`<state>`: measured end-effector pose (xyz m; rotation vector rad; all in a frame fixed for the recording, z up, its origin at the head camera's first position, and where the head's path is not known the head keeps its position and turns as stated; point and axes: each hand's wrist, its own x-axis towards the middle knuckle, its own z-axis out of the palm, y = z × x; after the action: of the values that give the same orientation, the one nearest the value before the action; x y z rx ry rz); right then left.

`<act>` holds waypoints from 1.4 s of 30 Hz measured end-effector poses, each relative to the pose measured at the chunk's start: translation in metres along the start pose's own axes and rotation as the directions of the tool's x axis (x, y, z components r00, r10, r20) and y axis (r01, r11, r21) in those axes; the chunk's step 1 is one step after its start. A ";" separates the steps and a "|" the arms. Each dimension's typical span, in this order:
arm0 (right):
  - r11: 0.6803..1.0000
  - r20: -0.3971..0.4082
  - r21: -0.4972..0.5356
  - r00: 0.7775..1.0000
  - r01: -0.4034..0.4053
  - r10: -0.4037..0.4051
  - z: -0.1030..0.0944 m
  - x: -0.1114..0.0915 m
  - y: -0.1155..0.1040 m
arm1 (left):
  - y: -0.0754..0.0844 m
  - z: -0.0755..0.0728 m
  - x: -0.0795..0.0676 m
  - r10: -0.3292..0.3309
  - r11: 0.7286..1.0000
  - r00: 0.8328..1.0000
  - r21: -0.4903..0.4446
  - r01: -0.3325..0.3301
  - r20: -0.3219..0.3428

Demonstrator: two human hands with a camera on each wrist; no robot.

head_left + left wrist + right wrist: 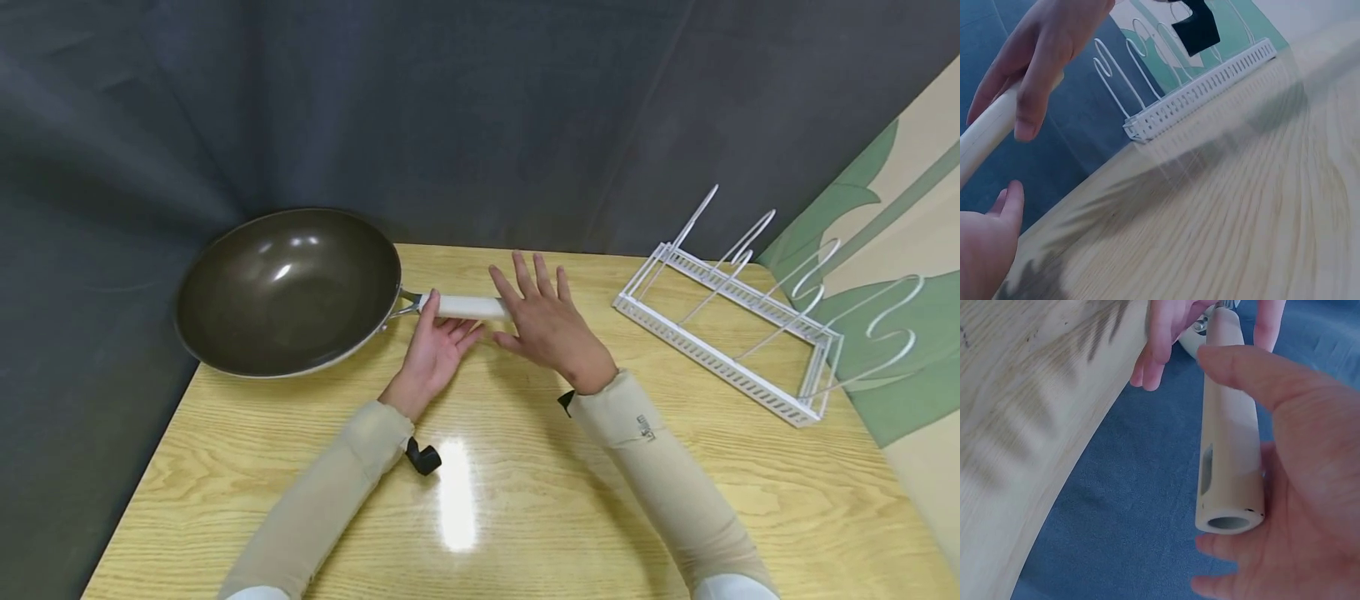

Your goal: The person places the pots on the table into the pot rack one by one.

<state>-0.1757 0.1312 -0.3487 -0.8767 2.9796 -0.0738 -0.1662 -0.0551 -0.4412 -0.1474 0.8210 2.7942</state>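
Note:
A wok [288, 292] with a dark brown inside and a pale handle [468, 307] stands at the left, its handle reaching right. My left hand [435, 354] is palm up under the handle, near its pan end. Its thumb lies against the handle and its other fingers are extended. Over the free end is my right hand [551, 329], back up, with straight, spread fingers. In the right wrist view, the right thumb and fingers flank the handle [1232, 437] without curling round it. The handle's open end and side slot show there.
A white wire rack [712, 362] with upright curved dividers stands on the wooden table [525, 500] at the right. Behind the table hangs a dark cloth [487, 125]. A green and beige patterned wall [922, 333] borders the right side.

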 end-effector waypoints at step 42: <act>0.994 0.082 -0.021 0.991 -0.104 0.105 0.004 0.032 -0.010 | -0.001 0.021 0.021 0.113 0.871 0.983 -0.461 -0.168 -0.145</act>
<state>-0.1973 0.1053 -0.3529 -0.7051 2.9457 -0.0084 -0.1866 -0.0389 -0.4277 -0.3413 0.1525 3.0965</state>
